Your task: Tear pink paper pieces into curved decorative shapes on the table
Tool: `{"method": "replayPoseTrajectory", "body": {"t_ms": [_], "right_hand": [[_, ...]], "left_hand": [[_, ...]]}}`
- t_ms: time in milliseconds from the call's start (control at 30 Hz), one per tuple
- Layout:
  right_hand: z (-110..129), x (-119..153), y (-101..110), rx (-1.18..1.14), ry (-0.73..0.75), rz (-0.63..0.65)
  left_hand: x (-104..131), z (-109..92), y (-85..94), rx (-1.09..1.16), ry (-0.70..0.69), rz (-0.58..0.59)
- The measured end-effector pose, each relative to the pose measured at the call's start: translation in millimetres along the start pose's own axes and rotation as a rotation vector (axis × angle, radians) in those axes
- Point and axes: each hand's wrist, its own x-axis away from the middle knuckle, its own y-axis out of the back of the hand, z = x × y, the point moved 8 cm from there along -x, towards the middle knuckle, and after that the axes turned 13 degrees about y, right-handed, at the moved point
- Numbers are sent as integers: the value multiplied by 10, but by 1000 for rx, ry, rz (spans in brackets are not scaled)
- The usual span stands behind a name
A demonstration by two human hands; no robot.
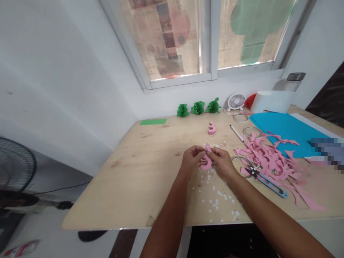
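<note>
L hand [193, 157] & R hand [221, 158] both pinch the curved pink paper-like piece [206, 167] over the pale wooden tabletop [150, 172], small white scraps [215, 204] nr it, so step in hand's prob. fine fingertip work & next move calls for steady pinches.

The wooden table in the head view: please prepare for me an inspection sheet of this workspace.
Surface: pale wooden tabletop, small white bits scattered.
Job's things: curved pink piece in the hands; 3-shaped pink piece lying beyond it.
Clutter: heaped pink scraps, blue-handled snips.
Hands: left hand and right hand both pinch the curved piece.
Cables: thin black cable, left of the table.
Surroundings: black wire-caged fan at left; white-framed window behind.
</note>
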Motion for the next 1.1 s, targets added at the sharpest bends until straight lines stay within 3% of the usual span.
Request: {"method": "replayPoseTrajectory", "body": {"t_ms": [167,433,667,867,1100], "right_hand": [[1,1,-43,58,24,70],[33,54,-137,70,-10,150],[38,81,-186,40,-33,177],[24,68,-187,69,-33,183],[47,72,-193,180,-2,221]], "left_hand": [[-9,-14,85,15,-24,-89],[-78,191,80,117,145,41],[-68,108,80,178,45,33],[-48,98,85,139,84,-7],[-58,122,66,180,83,30]]}}
